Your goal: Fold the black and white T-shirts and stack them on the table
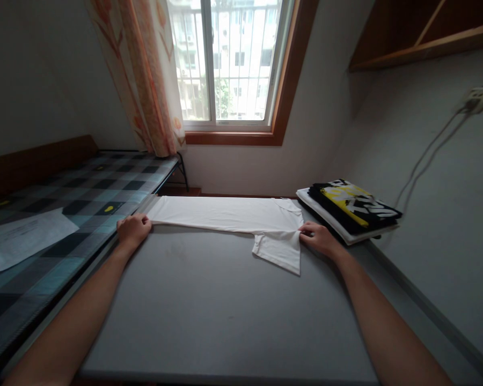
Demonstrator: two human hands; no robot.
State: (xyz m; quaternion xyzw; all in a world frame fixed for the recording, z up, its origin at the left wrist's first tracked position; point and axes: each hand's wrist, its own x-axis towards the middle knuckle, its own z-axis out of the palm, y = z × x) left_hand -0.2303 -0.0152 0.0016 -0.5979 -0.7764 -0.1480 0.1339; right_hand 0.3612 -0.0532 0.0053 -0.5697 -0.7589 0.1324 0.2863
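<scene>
A white T-shirt lies folded lengthwise across the far part of the grey table. Its collar end is at the right, and one sleeve sticks out toward me. My left hand is closed on the hem corner at the left end. At the other end, my right hand pinches the shirt by the shoulder edge, just above the sleeve. Between my hands the near edge runs fairly straight. The fingertips of both hands are partly hidden.
A stack of folded shirts, black and yellow on top, sits at the table's right rear. Left of the table is a bed with a checked mattress and a white plastic bag. A cable hangs along the right wall.
</scene>
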